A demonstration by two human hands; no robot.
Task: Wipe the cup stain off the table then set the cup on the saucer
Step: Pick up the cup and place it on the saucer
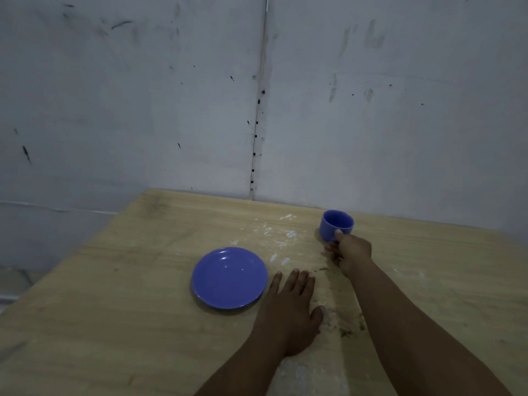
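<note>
A blue cup (pixel 337 224) stands upright near the far right of the wooden table (pixel 114 324). My right hand (pixel 350 252) grips it at its near side, thumb on the wall just below the rim; the handle is hidden. A blue saucer (pixel 230 278) lies empty at the table's middle. My left hand (pixel 291 304) rests flat on the table just right of the saucer, fingers spread, holding nothing. White smears (pixel 281 238) and dark specks (pixel 345 332) mark the wood between saucer and cup. No cloth is in view.
A scuffed white wall (pixel 171 110) rises right behind the table's far edge. The table's left edge runs diagonally, with floor (pixel 17 281) beyond it at lower left.
</note>
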